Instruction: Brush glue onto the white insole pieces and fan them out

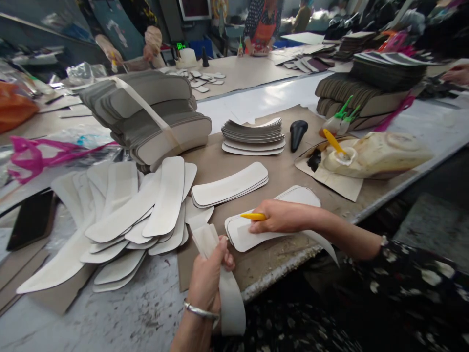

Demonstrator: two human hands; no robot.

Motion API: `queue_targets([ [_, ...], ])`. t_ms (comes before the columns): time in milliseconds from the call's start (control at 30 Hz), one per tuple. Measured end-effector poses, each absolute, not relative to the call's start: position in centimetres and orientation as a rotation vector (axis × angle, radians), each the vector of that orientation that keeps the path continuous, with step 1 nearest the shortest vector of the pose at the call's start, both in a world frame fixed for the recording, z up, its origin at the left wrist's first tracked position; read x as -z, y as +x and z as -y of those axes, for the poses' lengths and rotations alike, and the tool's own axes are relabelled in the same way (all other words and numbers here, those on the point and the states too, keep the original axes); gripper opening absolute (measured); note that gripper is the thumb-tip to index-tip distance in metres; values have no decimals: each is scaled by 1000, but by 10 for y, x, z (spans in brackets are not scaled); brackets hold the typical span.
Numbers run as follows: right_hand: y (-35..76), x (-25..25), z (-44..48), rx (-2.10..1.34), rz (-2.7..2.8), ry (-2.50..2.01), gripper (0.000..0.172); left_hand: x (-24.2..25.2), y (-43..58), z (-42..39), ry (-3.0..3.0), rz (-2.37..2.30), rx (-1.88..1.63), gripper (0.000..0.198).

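My left hand (209, 276), with a silver bangle at the wrist, pinches a pale fabric strip (232, 303) that hangs down past the table edge. A yellow spatula (253, 216) is held in my right hand (278, 216), which rests over a small stack of white curved pieces (244, 237). Another thin strip (322, 244) trails from under my right forearm. Just behind lies a second short stack of white pieces (230, 185). Left of my hands, many white pieces (120, 215) are spread in an overlapping pile.
Tied grey bundles (157, 107) stand at the back left. A neat stack (252, 134), a black tool (298, 134) and a glue container (388, 154) with a yellow stick lie behind my hands. A phone (32, 220) is far left. People work across the table.
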State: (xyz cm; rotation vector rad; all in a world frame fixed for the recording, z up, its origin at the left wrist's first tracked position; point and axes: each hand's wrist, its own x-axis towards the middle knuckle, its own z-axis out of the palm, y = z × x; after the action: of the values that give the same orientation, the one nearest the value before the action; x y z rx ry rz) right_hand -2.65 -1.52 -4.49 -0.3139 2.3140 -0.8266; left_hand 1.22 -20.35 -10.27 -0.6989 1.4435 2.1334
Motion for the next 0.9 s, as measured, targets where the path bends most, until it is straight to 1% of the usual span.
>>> queue_targets([
  [67,-38,54,27,666,-2326,-338,27,107,6,203,-651,-1448,-2063,32],
  [133,-45,61,34,549,-2348,-333,30,111,2,203,-616,-1449,-2008,33],
  [233,-49,66,38,459,-2358,-313,34,113,0,204,-586,-1459,-1969,33],
  [500,-50,71,38,420,-2359,-333,38,113,0,201,-615,-1545,-1928,34],
  [633,-48,67,41,394,-2393,-322,36,116,1,197,-665,-1637,-1909,29],
  [900,-45,70,41,383,-2443,-376,37,119,3,192,-710,-1744,-1912,29],
])
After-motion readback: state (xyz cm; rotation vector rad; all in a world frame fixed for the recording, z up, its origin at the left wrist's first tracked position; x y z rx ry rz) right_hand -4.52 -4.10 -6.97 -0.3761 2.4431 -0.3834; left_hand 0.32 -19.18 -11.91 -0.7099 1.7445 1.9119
